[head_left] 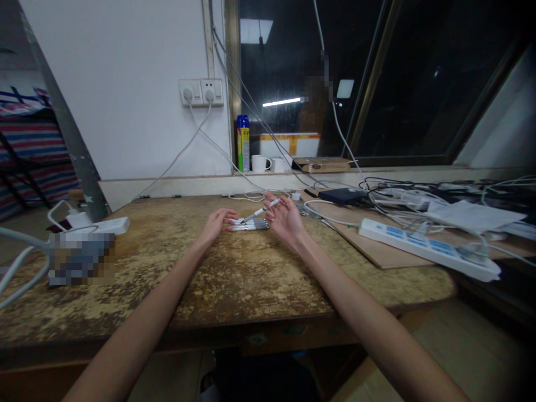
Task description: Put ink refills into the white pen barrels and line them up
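My right hand (287,220), turned palm up, holds a white and grey pen (262,211) between thumb and fingers. The pen slants, with its grey end pointing down and left toward my left hand. Beneath it, several similar pens (251,225) lie side by side on the worn wooden table (251,279). My left hand (215,224) is at the left end of these pens, its fingers apart and slightly bent. A small whitish piece shows by its fingertips; I cannot tell what it is or whether the hand touches it.
To the right, a white power strip (427,248) and tangled cables lie by a brown board (377,245). Another power strip (113,226) is on the left, near a blurred-out object (79,259). A spray can (243,144) and a white mug (260,163) stand on the windowsill.
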A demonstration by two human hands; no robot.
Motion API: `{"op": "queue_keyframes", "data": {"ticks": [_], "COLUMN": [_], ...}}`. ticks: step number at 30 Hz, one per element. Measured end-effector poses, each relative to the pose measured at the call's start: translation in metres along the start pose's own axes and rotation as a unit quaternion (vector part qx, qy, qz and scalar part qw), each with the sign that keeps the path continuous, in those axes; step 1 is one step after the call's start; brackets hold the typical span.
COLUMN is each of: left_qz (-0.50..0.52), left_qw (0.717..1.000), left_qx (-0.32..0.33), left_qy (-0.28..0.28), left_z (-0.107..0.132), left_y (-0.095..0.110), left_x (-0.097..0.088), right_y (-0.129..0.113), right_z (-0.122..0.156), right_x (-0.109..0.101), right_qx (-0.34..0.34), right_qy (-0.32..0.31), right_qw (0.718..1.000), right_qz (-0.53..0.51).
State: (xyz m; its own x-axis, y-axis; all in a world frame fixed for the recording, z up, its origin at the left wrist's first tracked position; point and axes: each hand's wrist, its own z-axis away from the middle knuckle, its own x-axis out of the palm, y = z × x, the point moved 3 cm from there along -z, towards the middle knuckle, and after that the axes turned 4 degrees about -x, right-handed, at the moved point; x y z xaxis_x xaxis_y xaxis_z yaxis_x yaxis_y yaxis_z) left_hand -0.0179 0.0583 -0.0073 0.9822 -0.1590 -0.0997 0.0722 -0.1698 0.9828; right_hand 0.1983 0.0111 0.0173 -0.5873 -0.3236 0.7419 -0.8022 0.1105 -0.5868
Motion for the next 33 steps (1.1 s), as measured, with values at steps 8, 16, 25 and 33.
{"op": "queue_keyframes", "data": {"ticks": [8, 16, 25, 33], "left_qz": [-0.003, 0.007, 0.013, 0.003], "left_qw": [1.0, 1.0, 1.0, 1.0], "left_qx": [0.003, -0.004, -0.002, 0.001], "left_qy": [0.006, 0.016, 0.017, 0.012], "left_z": [-0.0004, -0.0042, -0.0016, 0.0024], "left_y": [-0.001, -0.0032, -0.0008, 0.0022], "left_x": [-0.0023, -0.0028, -0.0025, -0.0014], "right_y": [0.0001, 0.0004, -0.0013, -0.0012], "right_z": [-0.0006, -0.0004, 0.0019, 0.0027], "right_x": [-0.0018, -0.0014, 0.0021, 0.003], "right_qx": [0.0, 0.0, -0.001, 0.001], "right_qy": [-0.012, -0.018, -0.022, -0.024], "right_qw": [1.0, 1.0, 1.0, 1.0], "right_qz": [0.009, -0.01, -0.014, 0.001]}}
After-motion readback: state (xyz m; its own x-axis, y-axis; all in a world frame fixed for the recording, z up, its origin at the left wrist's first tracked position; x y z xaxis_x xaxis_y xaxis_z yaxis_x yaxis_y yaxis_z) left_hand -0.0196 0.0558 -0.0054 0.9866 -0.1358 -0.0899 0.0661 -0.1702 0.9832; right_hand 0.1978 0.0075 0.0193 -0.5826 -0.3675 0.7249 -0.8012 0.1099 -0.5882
